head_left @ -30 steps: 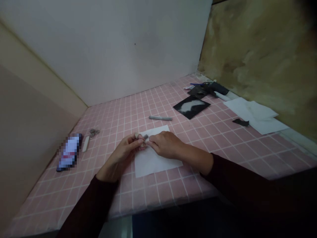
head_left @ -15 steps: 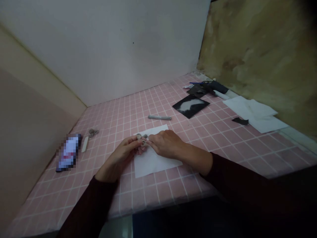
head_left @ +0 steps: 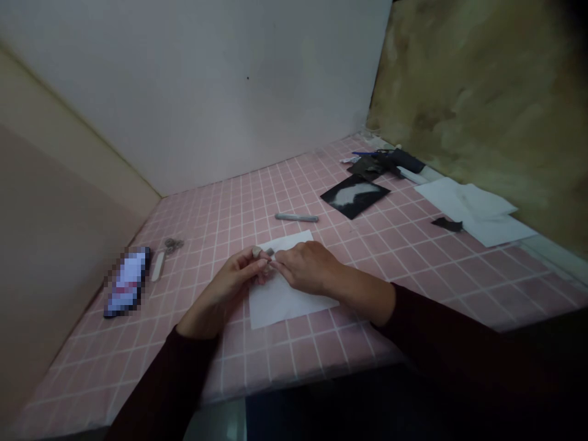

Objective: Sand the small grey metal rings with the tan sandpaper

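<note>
My left hand (head_left: 243, 268) is closed, its thumb and fingers pinching a small greyish ring (head_left: 257, 251) that is partly hidden by the fingers. Against it, my right hand (head_left: 305, 264) is closed around a small grey piece (head_left: 269, 252); only its end shows, so whether it is a scrap of sandpaper I cannot tell. Both sets of fingertips meet over a sheet of white paper (head_left: 289, 306) lying on the table. Just beyond the paper lies a grey rod (head_left: 296, 217).
On the left are a blurred-out phone (head_left: 126, 283), a flat white stick (head_left: 158, 266) and several small rings (head_left: 173, 246). At the right lie a black sheet with white powder (head_left: 353, 196), white papers (head_left: 478, 211) and a dark scrap (head_left: 447, 225). Walls stand behind the pink tiled-pattern table (head_left: 220, 214).
My left fingers have turned the ring slightly, and its round opening no longer shows as clearly. My right hand has stayed almost in place.
</note>
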Motion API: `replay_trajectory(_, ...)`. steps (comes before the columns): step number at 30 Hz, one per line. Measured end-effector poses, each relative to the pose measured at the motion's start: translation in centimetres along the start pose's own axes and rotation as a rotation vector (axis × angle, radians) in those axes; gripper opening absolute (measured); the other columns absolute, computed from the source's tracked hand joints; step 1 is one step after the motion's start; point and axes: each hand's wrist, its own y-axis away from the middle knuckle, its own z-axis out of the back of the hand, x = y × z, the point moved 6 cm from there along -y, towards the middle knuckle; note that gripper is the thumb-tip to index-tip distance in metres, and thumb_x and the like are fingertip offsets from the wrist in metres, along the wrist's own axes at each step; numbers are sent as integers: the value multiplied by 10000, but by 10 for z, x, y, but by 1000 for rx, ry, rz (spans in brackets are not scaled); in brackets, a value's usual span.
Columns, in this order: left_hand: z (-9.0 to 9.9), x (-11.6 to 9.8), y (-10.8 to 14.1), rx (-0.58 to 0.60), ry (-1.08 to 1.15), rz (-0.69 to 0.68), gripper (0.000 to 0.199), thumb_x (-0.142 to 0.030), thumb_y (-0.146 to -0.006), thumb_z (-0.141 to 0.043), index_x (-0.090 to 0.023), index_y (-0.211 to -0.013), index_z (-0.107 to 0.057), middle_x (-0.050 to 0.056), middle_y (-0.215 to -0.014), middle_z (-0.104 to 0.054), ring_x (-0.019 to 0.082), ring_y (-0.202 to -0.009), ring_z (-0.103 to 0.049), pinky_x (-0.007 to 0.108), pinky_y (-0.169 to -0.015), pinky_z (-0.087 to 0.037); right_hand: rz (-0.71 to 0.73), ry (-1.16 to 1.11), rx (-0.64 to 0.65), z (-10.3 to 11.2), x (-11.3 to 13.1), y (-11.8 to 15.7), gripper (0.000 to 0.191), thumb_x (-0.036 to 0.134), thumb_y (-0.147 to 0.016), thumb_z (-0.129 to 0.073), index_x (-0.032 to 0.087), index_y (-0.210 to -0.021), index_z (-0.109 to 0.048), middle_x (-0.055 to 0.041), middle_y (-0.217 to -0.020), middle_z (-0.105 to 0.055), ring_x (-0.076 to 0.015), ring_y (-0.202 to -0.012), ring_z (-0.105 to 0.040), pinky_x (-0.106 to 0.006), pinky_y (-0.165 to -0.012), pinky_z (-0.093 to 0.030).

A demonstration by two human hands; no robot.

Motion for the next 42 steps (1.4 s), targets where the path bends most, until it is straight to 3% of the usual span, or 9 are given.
replay_trajectory(11,6,1,0,-20,19,19,142,-220,-834,-758,-144,-935,-693,8,-788,-602,90,-671,-526,192,-633,-420,-28,-154,34,-3,-6,-1,336,355,-1012,-431,182,-984,-717,-121,-903,-753,-237,-781,-658,-318,-627,-323)
replay_trajectory(20,4,-6,2,-31,-18,-67,191,-270,-817,-784,-162,-952,-704,21,-864,-642,106,-750,-583,203,-694,-456,-117,-541,69,-5,-11,-9,369,292,-941,-527,163,-601,-587,-24,-618,-578,-129,-625,-489,-273,-596,-280)
replay_trajectory(22,4,-10,2,-64,-52,-132,196,-286,-817,-786,-167,-948,-702,21,-864,-653,110,-747,-590,215,-706,-463,-188,-755,178,-12,-11,-10,389,262,-936,-516,164,-560,-526,11,-525,-473,-104,-537,-426,-254,-552,-280)
replay_trajectory(25,4,-16,2,-91,-95,-221,205,-309,-814,-787,-172,-942,-702,20,-844,-655,118,-731,-585,232,-710,-464,-289,-1150,496,-28,-4,-4,366,293,-968,-425,191,-620,-474,77,-456,-285,-88,-418,-240,-241,-457,-216)
replay_trajectory(27,5,-17,2,-97,-103,-228,204,-310,-813,-785,-171,-938,-702,19,-836,-652,118,-721,-578,231,-696,-456,-286,-1206,561,-31,-2,-2,358,316,-979,-389,203,-646,-452,90,-458,-236,-92,-414,-194,-242,-446,-196)
replay_trajectory(32,5,-8,-1,-6,-48,-87,168,-292,-826,-768,-150,-877,-693,0,-737,-606,89,-622,-509,206,-602,-398,-50,-491,21,-7,-9,-6,290,280,-953,-494,162,-704,-583,-20,-639,-539,-132,-614,-459,-270,-587,-287)
replay_trajectory(35,6,-8,0,-10,-39,-93,172,-295,-828,-767,-149,-878,-691,5,-745,-608,95,-644,-516,205,-611,-401,-10,-349,-63,-2,-5,-5,250,279,-966,-486,160,-808,-638,-50,-727,-605,-155,-679,-499,-284,-621,-293)
replay_trajectory(37,6,-11,1,-65,-65,-143,171,-284,-822,-775,-158,-906,-696,11,-788,-627,100,-676,-535,205,-633,-415,-72,-547,32,-7,-7,-7,297,255,-961,-474,157,-705,-589,-24,-652,-550,-130,-628,-472,-263,-596,-300)
replay_trajectory(42,2,-20,6,-146,-125,-241,182,-286,-833,-764,-180,-963,-692,22,-876,-656,123,-748,-578,239,-725,-463,-219,-1295,600,-34,0,-2,359,377,-993,-374,200,-691,-454,95,-509,-240,-84,-432,-170,-214,-443,-194)
